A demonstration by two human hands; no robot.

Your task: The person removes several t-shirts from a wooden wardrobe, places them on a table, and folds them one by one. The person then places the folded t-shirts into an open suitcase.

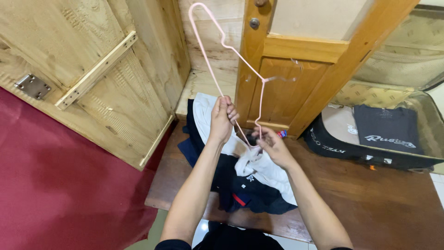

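Note:
My left hand is closed around one arm of a thin pink clothes hanger, which I hold up in front of a wooden cupboard. My right hand pinches the hanger's lower corner near its clear hook. Under both hands lies a heap of clothes, white and dark navy with a red stripe, spilling from the cupboard's open shelf onto the brown wooden floor.
An open wooden cupboard door swings out at the left over a red surface. A closed wooden door stands behind the hanger. At the right lies an open suitcase with folded dark and white garments.

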